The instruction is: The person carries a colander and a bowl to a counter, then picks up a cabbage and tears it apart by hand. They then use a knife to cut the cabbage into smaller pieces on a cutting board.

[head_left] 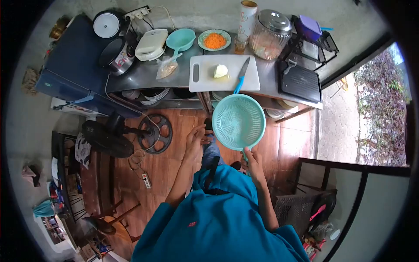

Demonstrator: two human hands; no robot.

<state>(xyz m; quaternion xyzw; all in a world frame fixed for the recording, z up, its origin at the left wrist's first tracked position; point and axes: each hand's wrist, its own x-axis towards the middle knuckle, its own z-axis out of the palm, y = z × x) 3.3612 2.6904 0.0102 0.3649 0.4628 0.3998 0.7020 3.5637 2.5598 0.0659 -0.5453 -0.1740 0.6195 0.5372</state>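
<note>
Holding a teal colander (238, 122) by its short handle, our right hand (252, 162) has its fingers closed around that handle at about five o'clock from the bowl, so the empty mesh bowl hangs out in front of us, above the wooden floor (170, 166) and just short of the steel counter (144, 74). Our left hand (195, 139) sits at nine o'clock from the colander, fingers loosely curled and holding nothing, apart from the bowl's rim. At twelve o'clock from the colander we see a white cutting board (205, 74) on the counter, with a pale lump of food (221, 70) near its middle and a blue-handled knife (241, 75) lying slantwise at that lump's three o'clock. Beyond the board, at its twelve o'clock, stands a green plate of grated carrot (214, 40), with a teal ladle-shaped scoop (180, 40) at the plate's nine o'clock and a lidded glass jar (270, 35) at its three o'clock. A black grill pan (301, 83) rests at three o'clock from the board.
</note>
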